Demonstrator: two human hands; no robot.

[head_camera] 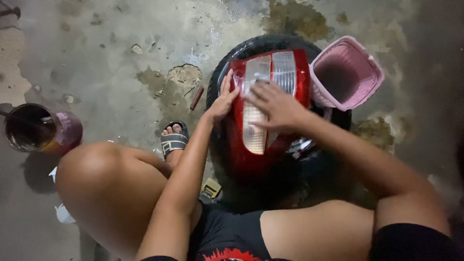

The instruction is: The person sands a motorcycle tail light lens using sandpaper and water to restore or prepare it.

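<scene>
My left hand (223,100) steadies the lamp's (268,104) red edge on the tyre (227,145), fingers spread, while my right hand (276,107) lies flat, perhaps over a cloth; it's stiff, slick, breakable plastic, best gripped at its rim.

A red car tail light (270,104) with clear and white lens sections lies lens-up across a black tyre (251,48) on the stained concrete floor. Its long side runs away from the person, and its glossy red housing curves down at the near end.
</scene>
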